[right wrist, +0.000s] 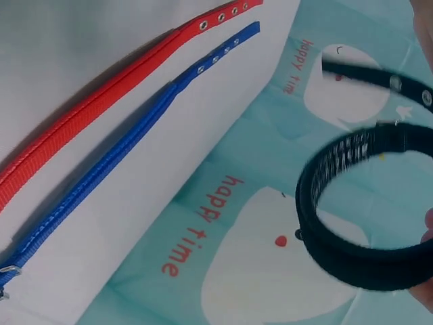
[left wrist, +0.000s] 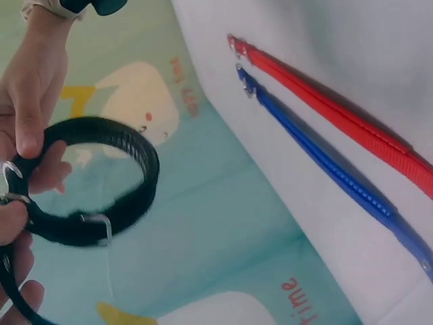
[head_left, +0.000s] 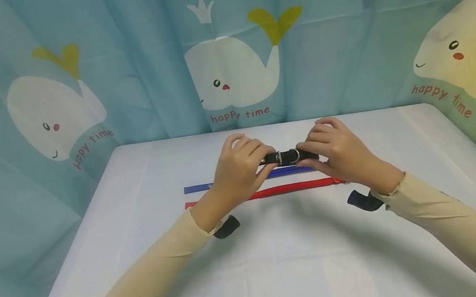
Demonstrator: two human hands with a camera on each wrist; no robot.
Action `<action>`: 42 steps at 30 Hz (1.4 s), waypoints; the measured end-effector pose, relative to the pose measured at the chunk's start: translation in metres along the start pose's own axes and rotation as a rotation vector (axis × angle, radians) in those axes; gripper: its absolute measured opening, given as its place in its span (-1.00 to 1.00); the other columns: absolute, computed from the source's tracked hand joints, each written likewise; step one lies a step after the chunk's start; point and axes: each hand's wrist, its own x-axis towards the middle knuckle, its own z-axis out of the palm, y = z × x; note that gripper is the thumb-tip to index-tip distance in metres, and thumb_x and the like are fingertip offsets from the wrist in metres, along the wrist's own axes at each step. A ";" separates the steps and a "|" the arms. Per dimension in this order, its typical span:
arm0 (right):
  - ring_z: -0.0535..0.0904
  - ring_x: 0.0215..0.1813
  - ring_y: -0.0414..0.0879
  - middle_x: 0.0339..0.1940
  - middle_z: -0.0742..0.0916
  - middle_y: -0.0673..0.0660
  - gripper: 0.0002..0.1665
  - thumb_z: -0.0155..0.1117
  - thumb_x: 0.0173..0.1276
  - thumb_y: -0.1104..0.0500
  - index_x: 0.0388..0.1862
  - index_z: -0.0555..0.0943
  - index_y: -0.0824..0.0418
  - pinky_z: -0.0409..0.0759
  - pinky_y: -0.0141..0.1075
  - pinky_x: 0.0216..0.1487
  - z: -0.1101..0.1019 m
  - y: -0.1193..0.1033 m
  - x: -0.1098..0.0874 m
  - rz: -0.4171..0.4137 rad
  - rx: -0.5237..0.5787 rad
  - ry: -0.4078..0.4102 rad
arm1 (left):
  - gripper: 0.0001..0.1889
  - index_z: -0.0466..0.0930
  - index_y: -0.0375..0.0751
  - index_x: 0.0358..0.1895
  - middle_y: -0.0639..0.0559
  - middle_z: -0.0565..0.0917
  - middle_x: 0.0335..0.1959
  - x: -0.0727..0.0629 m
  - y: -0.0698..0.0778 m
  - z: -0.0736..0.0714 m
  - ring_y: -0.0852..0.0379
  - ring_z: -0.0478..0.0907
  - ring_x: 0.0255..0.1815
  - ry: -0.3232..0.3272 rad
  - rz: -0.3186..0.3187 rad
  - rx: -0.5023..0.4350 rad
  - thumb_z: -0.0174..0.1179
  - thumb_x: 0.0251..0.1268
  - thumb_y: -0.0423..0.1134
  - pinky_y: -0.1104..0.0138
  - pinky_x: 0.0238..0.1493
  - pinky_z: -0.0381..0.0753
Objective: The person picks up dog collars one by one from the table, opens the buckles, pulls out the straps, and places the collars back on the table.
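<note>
A black buckled collar [head_left: 288,156] is held up above the far part of the table, its band bent into a loop. My left hand [head_left: 239,169] pinches it at its left end, close to the metal buckle [head_left: 279,157]. On the other side my right hand [head_left: 339,152] grips the band between thumb and fingers, near the D-ring [head_left: 297,154]. The loop [left wrist: 132,210] shows whole in the left wrist view. A loose strap end with eyelets [right wrist: 369,73] sticks out, blurred, in the right wrist view.
Below the hands, a blue collar [right wrist: 128,145] and a red collar [right wrist: 95,101] lie stretched out side by side on the white table [head_left: 280,279]. Behind the table's far edge hangs a blue-green curtain [head_left: 149,79] printed with whales.
</note>
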 end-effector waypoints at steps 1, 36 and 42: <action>0.55 -0.37 0.04 -0.54 0.70 0.16 -0.58 0.61 -0.23 0.20 -0.34 0.70 0.35 0.48 0.06 0.00 0.000 -0.001 0.001 0.001 -0.009 -0.005 | -0.79 0.67 -0.12 -0.27 0.06 0.70 -0.34 0.000 0.000 0.000 0.13 0.61 -0.22 -0.006 -0.002 0.000 0.35 0.08 -0.12 0.13 0.15 0.46; 0.54 -0.38 -0.03 -0.57 0.68 0.11 -0.69 0.57 -0.15 0.22 -0.43 0.68 0.33 0.48 0.03 0.03 0.012 -0.021 0.008 -0.046 -0.060 -0.056 | -0.92 0.60 -0.18 -0.45 0.06 0.67 -0.49 0.003 0.007 0.002 0.13 0.57 -0.35 0.075 0.031 -0.035 0.26 -0.08 -0.33 0.04 0.15 0.41; 0.54 -0.38 -0.02 -0.57 0.68 0.11 -0.69 0.58 -0.15 0.20 -0.44 0.68 0.32 0.47 0.03 0.04 0.013 -0.021 0.009 -0.038 -0.063 -0.044 | -0.93 0.60 -0.17 -0.42 0.06 0.68 -0.46 0.002 0.003 0.003 0.13 0.59 -0.31 0.073 0.027 -0.041 0.25 -0.04 -0.36 0.01 0.17 0.40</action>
